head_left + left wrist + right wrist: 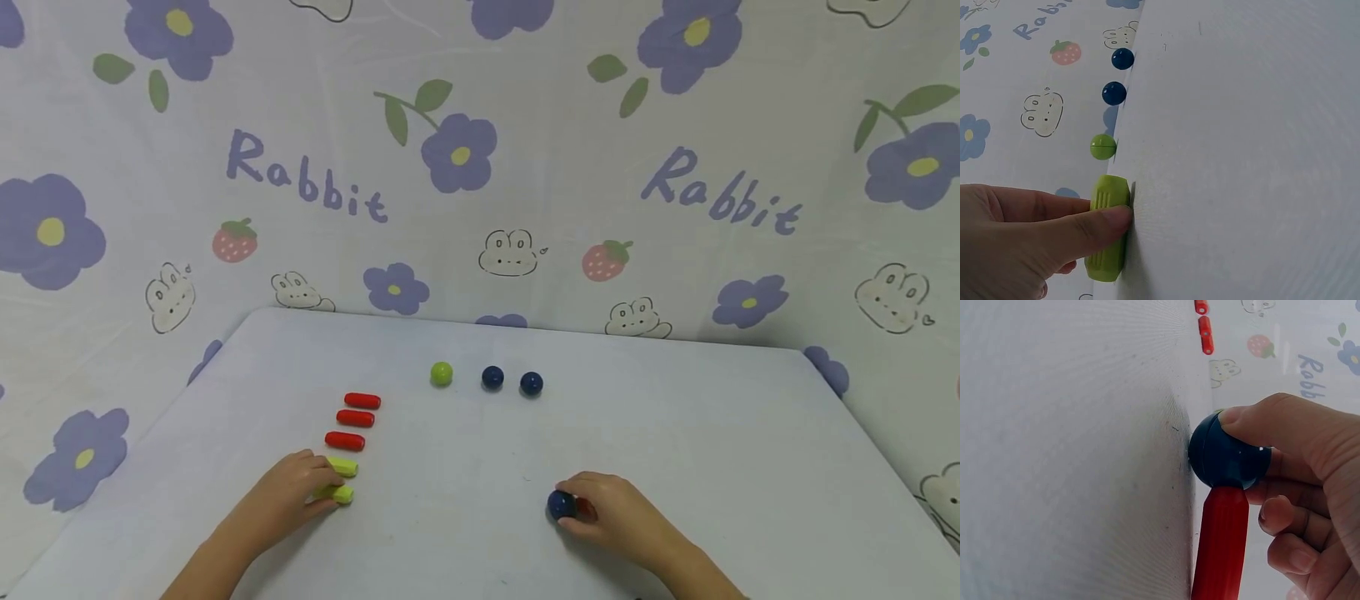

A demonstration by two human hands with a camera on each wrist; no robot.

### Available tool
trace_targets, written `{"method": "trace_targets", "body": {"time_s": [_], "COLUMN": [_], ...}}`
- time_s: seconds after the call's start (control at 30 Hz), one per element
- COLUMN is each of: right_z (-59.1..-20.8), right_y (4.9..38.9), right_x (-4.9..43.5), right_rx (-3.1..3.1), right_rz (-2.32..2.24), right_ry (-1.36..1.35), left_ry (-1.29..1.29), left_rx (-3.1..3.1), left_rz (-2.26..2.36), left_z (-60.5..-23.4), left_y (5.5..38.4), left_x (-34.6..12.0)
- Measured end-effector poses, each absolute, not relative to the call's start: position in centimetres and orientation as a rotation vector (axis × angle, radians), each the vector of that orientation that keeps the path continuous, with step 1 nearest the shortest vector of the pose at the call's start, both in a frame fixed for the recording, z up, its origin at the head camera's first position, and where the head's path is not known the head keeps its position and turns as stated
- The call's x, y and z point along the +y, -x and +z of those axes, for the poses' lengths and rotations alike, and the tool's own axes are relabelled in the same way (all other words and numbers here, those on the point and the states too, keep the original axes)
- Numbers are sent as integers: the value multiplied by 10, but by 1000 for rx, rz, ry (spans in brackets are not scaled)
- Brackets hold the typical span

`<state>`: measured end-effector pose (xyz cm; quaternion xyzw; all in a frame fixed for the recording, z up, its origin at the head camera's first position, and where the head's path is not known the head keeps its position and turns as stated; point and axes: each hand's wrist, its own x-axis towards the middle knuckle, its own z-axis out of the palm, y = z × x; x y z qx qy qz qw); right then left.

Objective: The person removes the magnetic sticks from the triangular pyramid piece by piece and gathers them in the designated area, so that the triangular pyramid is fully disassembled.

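Note:
At the front left, my left hand (pixel 296 487) pinches a yellow-green ribbed rod (pixel 1109 259) between thumb and fingers, close over the white table. Just behind it lies a second yellow-green rod (pixel 345 467), partly covered by the fingers. My right hand (pixel 618 512), right of centre, grips a dark blue ball (pixel 561 505) with thumb and fingertips, low at the tabletop. In the right wrist view a red rod (pixel 1221 544) meets this ball end-on and points back under the palm. From the head view most of that rod is hidden by the hand.
Behind the left hand, red rods (pixel 355 418) lie in a column. Farther back sit a green ball (pixel 442 374) and two dark blue balls, one (pixel 492 378) beside the other (pixel 531 384). A printed cloth (pixel 555 150) hangs behind the white table (pixel 720 433).

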<state>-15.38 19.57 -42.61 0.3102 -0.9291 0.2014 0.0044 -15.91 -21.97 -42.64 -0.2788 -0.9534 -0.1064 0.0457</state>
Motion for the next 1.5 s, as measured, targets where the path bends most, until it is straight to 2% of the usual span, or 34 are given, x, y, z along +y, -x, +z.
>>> {"method": "trace_targets", "body": {"time_s": [0.43,0.73,0.9,1.3,1.5], "right_z": [-420,-418,-418,-424,-424], "right_y": [157,161,161,161,160], "right_x": [202,215,217,209,207], "right_rx": [-3015,-3123,-3116,-3003,-2986], "right_rz": [627,675,694,732,799], "right_ry": [-953,-800,-803,-979,-1014], "left_ry": [915,961,1030,1293,1336], "left_rx": [-2721,-2613,-2652,-2764,-2763], "left_rz": [-319,-320,-340,-493,-490], "left_z": [-428,-431,-429,-429,-432], "left_y": [156,156,159,177,182], "left_x": [-214,-197,-166,-58,-31]}}
